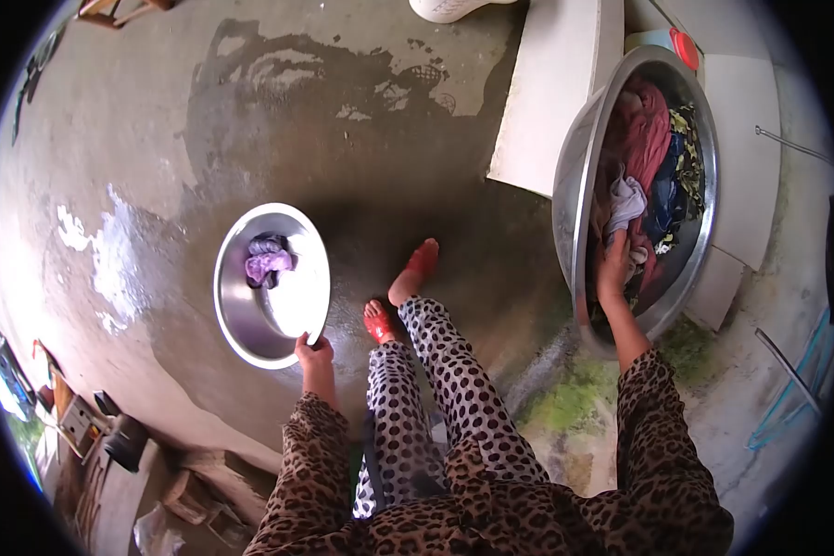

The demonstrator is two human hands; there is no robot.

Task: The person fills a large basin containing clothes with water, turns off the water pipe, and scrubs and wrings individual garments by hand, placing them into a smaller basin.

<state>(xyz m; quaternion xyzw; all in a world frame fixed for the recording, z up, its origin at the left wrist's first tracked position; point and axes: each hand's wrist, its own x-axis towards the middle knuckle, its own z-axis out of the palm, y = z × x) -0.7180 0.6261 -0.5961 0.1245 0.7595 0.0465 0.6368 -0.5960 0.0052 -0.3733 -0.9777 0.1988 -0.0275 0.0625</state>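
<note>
My left hand [315, 354] grips the near rim of a round metal basin [241, 320], its fingers closed on the edge. Inside that basin lies a small bundle of purple and grey cloth [269, 263]. On the right, my right hand [613, 266] reaches into a larger metal basin [701, 218] full of clothes. Its fingers are at a light grey cloth [626, 202] and partly hidden by the fabric. Around it lie a red garment [649, 139], a dark blue one [663, 199] and a yellow-and-black patterned one [688, 153].
The large basin rests on a pale slab [551, 102]. My feet in red shoes [378, 322] stand on the wet concrete floor [343, 139]. Bricks or blocks [190, 498] lie at the lower left. A metal pipe [788, 371] and blue hose [802, 380] are at the right.
</note>
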